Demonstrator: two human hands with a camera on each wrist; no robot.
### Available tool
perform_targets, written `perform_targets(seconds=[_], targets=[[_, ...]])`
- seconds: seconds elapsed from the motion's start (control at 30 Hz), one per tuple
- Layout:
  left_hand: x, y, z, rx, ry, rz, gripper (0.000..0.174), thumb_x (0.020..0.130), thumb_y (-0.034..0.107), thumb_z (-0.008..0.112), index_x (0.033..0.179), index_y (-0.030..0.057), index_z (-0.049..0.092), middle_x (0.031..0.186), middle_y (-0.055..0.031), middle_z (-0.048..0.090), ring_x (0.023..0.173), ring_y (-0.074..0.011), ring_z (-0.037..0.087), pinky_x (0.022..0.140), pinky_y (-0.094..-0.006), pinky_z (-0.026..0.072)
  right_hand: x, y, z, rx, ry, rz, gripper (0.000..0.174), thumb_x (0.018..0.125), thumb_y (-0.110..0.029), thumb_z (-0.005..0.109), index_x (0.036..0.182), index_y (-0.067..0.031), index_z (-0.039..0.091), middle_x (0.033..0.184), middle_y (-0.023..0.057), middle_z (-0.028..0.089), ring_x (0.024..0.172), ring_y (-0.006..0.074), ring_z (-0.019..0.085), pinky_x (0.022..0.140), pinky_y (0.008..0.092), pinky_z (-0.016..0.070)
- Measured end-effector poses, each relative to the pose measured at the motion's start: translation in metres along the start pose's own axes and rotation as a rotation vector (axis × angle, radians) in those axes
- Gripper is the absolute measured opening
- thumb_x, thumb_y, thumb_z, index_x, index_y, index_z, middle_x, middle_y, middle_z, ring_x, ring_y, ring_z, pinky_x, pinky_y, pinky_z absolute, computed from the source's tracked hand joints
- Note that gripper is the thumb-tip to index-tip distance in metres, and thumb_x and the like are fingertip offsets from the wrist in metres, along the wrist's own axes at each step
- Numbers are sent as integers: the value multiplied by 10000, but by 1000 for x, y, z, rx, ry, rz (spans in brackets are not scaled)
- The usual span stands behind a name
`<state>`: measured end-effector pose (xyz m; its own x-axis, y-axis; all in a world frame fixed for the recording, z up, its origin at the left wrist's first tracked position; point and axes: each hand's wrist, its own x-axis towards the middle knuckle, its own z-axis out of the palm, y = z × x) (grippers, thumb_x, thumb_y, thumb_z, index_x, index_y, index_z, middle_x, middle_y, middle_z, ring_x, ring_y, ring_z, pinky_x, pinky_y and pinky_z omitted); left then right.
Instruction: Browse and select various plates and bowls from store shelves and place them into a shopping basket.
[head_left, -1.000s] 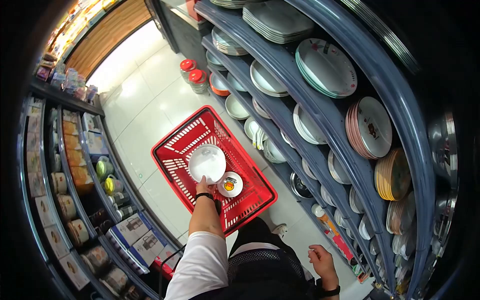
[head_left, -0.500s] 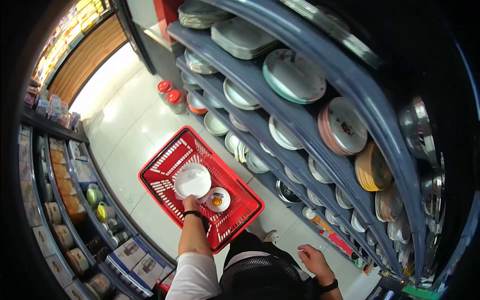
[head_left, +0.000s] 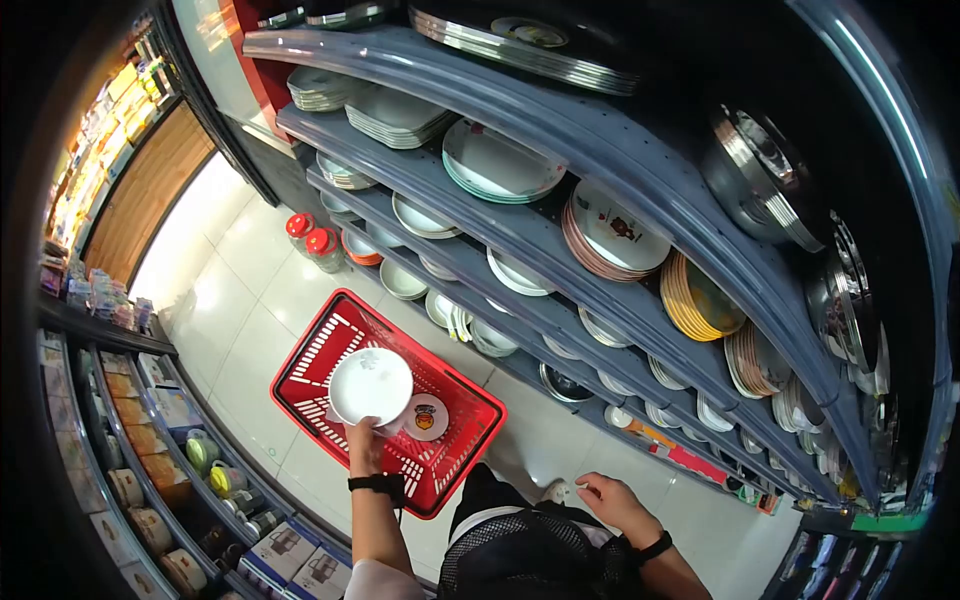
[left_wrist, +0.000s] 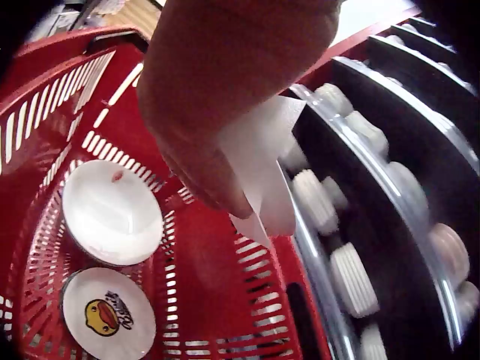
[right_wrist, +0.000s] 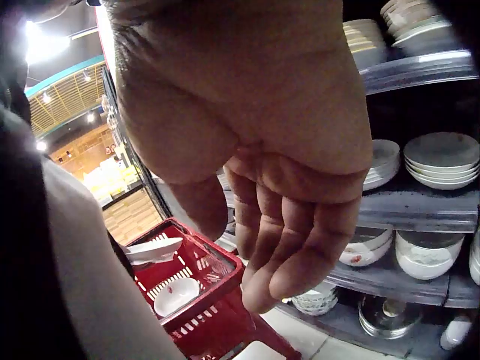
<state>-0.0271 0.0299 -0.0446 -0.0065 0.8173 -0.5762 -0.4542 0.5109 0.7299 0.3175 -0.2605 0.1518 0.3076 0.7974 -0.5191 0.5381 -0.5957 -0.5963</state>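
My left hand [head_left: 364, 445] grips the near rim of a round white dish [head_left: 371, 385] over the red shopping basket [head_left: 462, 455]. From the left wrist, a white edge [left_wrist: 262, 161] of this dish shows beneath my fingers. Inside the basket sit a white bowl [left_wrist: 112, 214] with a small red mark and a small white plate [left_wrist: 109, 315] with a yellow duck picture. From the head, the held dish hides the bowl. My right hand [head_left: 612, 500] hangs beside my body, its fingers loosely bent and holding nothing.
Shelves of stacked plates and bowls [head_left: 505, 160] run along the right. On the left stands a shelf [head_left: 215, 400] with mugs and boxes. Two red-lidded jars [head_left: 320, 245] stand on the tiled floor [head_left: 240, 260] beyond the basket.
My view has turned, so the basket now appears lower and further left. The held dish looks slightly larger against the basket. My left hand keeps hold of it; my right hand stays empty.
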Motion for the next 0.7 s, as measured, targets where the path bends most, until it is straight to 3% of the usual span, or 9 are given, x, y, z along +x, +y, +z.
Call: perform_targets(seconds=[0.1,0.17,0.27,0.3,0.47,0.5,0.57,0.63,0.7], targets=[[-53,21,37,73,-132,77,700,734,-122,450,1409,10,319,1289,-192,520,1165,-368,560,915,-519,534,-8,7,-7,56,1,-16,233,918,-219,627,1103,-79,641,810,90,676,700,181,634,660,316,508],[-93,26,63,140,-276,85,633,751,-85,491,1371,-29,376,1279,-175,542,1165,-312,571,951,-420,517,-14,26,-7,152,-2,-40,241,929,-213,619,1129,-77,631,856,78,680,717,162,633,662,300,509],[-167,27,114,222,-442,-44,643,745,-78,527,1372,-13,397,1282,-144,546,1147,-264,571,961,-371,487,-38,50,-14,399,-40,-40,274,948,-197,602,1186,-63,596,922,80,679,783,159,651,674,289,521],[-187,18,130,228,-499,-82,697,731,-95,529,1402,15,375,1297,-128,533,1156,-254,556,982,-359,463,-47,57,-19,550,-60,-23,298,954,-186,593,1218,-50,570,943,94,674,830,173,669,684,295,532],[-316,-53,200,316,-870,-287,656,817,-89,556,1433,19,357,1340,-116,520,1216,-230,515,1028,-364,418,-118,120,-48,958,69,-66,388,978,-165,550,1312,15,469,1054,122,651,908,198,660,712,303,563],[-347,-68,213,283,-940,-316,585,833,-66,583,1389,-8,411,1289,-130,567,1146,-248,576,970,-357,476,-135,135,-54,1052,101,-90,412,984,-165,536,1333,32,441,1066,125,646,939,208,657,731,313,574],[-411,-95,237,328,-1066,-416,589,834,-57,596,1390,-14,407,1301,-132,557,1164,-236,561,982,-355,466,-177,178,-57,1148,218,-65,397,975,-134,539,1324,40,463,1123,133,638,993,218,649,785,332,579],[-464,-127,254,394,-1177,-535,622,832,-35,618,1407,-20,381,1309,-129,544,1180,-215,542,990,-350,455,-205,236,-51,1619,271,-55,389,949,-99,567,1314,16,500,1186,151,626,1025,220,646,809,334,579],[-504,-160,263,462,-1268,-633,628,835,-25,624,1412,-19,377,1305,-121,548,1180,-207,539,998,-336,441,-254,270,-63,1743,314,-50,381,926,-83,591,1294,2,538,1224,166,616,1035,212,644,830,341,574]])
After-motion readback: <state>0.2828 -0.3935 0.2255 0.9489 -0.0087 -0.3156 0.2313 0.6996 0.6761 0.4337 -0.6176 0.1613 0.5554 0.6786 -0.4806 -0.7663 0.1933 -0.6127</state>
